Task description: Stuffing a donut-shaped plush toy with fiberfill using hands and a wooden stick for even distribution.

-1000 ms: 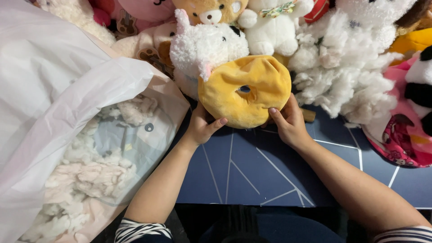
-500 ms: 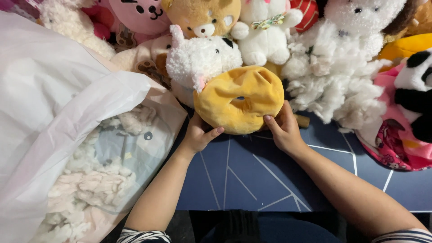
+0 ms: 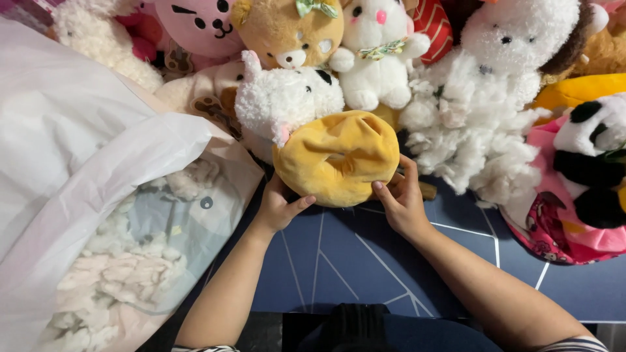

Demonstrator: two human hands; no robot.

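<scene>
Yellow plush, in the shape of a ring with a small hole in the middle, is the toy (image 3: 336,158) that both hands hold. The left hand (image 3: 279,207) grips its lower left edge, with the thumb lying under the plush and the fingers hidden behind it. The right hand (image 3: 399,199) grips the lower right edge, fingertips pressed into the soft fabric. The ring toy is tilted and stands just above the dark blue worktop (image 3: 365,261), which has thin white lines on it. Its upper part touches a white fluffy plush animal (image 3: 287,98).

Behind it is a crowded row of soft toys: a brown bear (image 3: 290,32), a white rabbit (image 3: 375,55), a pink face pillow (image 3: 195,26) and a panda (image 3: 593,163) at the right. A pile of loose white stuffing (image 3: 476,137) lies just beside the right hand. At the left is a big white plastic bag (image 3: 78,150), open, with more stuffing inside.
</scene>
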